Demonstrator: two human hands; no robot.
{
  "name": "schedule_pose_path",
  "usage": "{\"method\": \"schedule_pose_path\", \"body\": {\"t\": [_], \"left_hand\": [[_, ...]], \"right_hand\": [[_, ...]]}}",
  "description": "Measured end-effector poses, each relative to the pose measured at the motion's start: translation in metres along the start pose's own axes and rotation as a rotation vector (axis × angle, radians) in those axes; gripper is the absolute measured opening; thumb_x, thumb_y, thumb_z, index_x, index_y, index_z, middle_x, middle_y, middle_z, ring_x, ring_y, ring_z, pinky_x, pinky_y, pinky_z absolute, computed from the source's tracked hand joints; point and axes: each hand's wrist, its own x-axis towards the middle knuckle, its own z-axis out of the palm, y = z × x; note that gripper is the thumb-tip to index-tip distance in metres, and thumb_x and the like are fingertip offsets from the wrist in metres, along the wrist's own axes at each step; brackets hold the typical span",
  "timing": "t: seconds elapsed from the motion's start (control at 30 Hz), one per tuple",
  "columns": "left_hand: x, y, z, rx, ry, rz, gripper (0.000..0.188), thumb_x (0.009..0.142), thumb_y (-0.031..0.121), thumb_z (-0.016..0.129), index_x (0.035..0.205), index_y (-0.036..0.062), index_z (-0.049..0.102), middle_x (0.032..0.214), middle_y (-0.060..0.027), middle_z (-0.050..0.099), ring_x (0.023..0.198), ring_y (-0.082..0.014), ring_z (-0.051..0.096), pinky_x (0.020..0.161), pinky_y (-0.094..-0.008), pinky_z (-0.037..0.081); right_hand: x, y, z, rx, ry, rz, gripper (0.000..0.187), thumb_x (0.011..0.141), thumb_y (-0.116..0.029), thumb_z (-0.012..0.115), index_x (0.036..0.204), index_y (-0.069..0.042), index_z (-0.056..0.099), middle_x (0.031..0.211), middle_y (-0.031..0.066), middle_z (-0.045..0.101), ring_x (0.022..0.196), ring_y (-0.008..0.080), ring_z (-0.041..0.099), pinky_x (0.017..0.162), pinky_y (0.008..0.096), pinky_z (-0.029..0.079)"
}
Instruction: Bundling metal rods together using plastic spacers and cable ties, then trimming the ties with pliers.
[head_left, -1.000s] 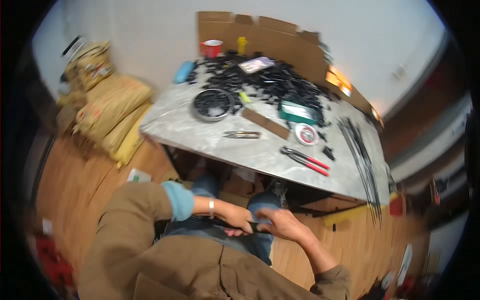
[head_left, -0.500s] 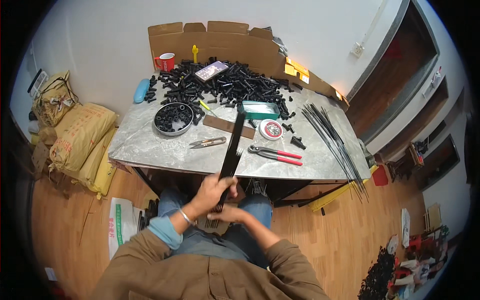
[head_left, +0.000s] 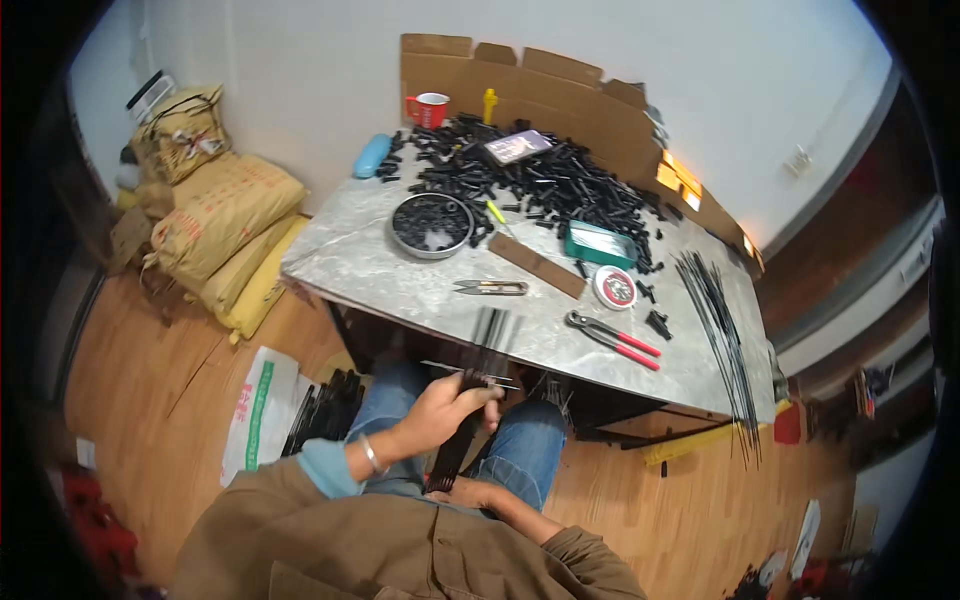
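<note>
The bundle of slim black rods [head_left: 456,448] has dropped lower since the earlier frame, its blurred top now against the front edge of the marbled grey desk [head_left: 345,245]. Its long axis slants from the lap up and rightward; the left hand's [head_left: 445,412] grip is clamped around it, while the right hand [head_left: 470,493] meets its lower end, fingers too hidden to tell.

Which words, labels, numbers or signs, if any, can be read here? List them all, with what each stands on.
None reads clearly.
Red mug: pale lettering, too small and blurred.
Yellow sacks: reddish print, too blurred.
White bag with a green stripe: printed characters, too small and blurred.
</note>
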Motion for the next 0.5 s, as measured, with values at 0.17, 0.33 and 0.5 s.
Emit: {"method": "schedule_pose_path", "body": {"t": [0.17,0.33,0.5], "left_hand": [[0.004,-0.016,0.034,-0.101,-0.07,-0.065,0.018,0.097,0.021,0.053,0.092,0.0042,0.056,0.071,-0.0002,0.054,0.063,-0.0085,0.053,0.059,-0.0235,0.046],[0.01,-0.023,0.053,0.003,-0.18,-0.058,0.025,0.097,0.03,0.053,0.09,0.0061,0.053,0.071,0.0013,0.05,0.062,-0.0075,0.049,0.057,-0.0225,0.043],[0.015,-0.029,0.059,-0.102,-0.263,-0.045,0.056,0.097,0.058,0.03,0.091,0.0064,0.051,0.07,0.0004,0.049,0.06,-0.0095,0.048,0.056,-0.024,0.042]], "right_hand": [[-0.044,-0.02,-0.015,0.056,0.195,-0.158,0.046,0.089,-0.036,0.062,0.122,-0.004,0.058,0.115,0.0141,0.063,0.11,0.0225,0.054,0.095,0.0364,0.042],[-0.174,-0.117,-0.16,0.268,0.639,-0.192,0.036,0.091,-0.023,0.058,0.12,-0.002,0.058,0.113,0.012,0.064,0.105,0.0198,0.059,0.088,0.0335,0.048],[-0.178,-0.19,-0.155,0.549,0.611,-0.937,0.068,0.093,-0.054,0.046,0.133,0.001,0.045,0.126,0.0213,0.055,0.122,0.0389,0.049,0.103,0.0536,0.038]]}}
